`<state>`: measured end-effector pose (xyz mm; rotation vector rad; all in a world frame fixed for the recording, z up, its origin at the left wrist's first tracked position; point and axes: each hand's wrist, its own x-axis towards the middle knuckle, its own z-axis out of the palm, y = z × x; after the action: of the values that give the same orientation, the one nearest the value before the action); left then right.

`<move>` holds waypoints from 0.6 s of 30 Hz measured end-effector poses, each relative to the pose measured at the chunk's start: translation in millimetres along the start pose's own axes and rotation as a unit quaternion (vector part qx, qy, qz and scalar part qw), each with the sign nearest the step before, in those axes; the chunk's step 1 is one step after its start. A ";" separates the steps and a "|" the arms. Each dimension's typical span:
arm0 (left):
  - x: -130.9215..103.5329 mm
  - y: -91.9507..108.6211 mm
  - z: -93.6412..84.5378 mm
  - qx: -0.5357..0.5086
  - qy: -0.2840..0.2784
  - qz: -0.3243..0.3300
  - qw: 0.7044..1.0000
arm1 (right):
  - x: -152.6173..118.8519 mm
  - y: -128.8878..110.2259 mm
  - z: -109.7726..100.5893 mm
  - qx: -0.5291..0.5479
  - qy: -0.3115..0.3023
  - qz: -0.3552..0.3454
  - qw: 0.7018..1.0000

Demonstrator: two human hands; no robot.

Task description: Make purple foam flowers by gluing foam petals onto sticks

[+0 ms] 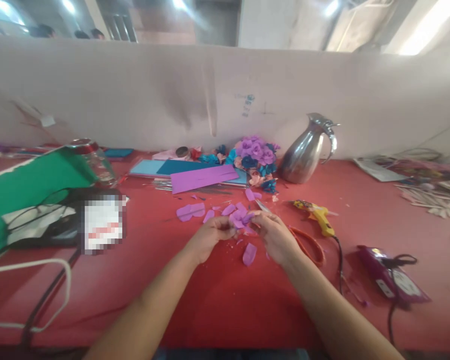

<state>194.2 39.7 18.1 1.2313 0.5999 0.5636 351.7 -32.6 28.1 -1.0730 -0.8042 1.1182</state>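
Note:
Between my two hands is a purple paper flower (239,218), held just above the red table. The fingers of my left hand (214,234) pinch it from the left. From the right, my right hand (274,235) has its fingers closed at the flower's edge, on a purple petal. Cut purple petals (190,212) lie beyond my left hand, and a single loose petal (249,254) rests below the flower. Orange-handled scissors (310,246) are partly hidden behind my right hand. A yellow glue gun (320,219) lies to its right.
Finished paper flowers (257,155) are bunched at the back beside a steel jug (308,150). Purple paper (204,178) lies on blue sheets. A purple power box (392,277) with a cord sits at right. A glass jar (95,162) and dark bag (65,220) stand left.

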 end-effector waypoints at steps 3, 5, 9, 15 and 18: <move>1.6 -1.2 -1.6 0.011 -0.001 -0.010 1.000 | -0.5 -3.0 -0.5 -0.009 -0.009 -0.025 1.000; 2.3 -2.5 -2.4 0.018 0.000 -0.014 1.000 | -2.0 -6.5 -0.2 -0.021 -0.021 -0.048 0.998; 2.1 -2.7 -3.3 0.026 -0.021 -0.005 0.999 | -3.9 -10.4 0.3 -0.022 -0.037 -0.046 0.998; 1.1 0.4 -2.7 0.026 -0.018 -0.012 0.999 | -0.8 -4.6 -1.4 0.007 -0.050 -0.013 0.999; 1.7 -0.1 -2.7 0.017 -0.005 -0.012 1.000 | -1.6 -6.5 -0.7 -0.010 -0.039 -0.027 0.999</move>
<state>193.6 42.7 17.1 1.2572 0.6185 0.5282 353.8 -34.8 34.1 -1.0231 -0.9036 1.1143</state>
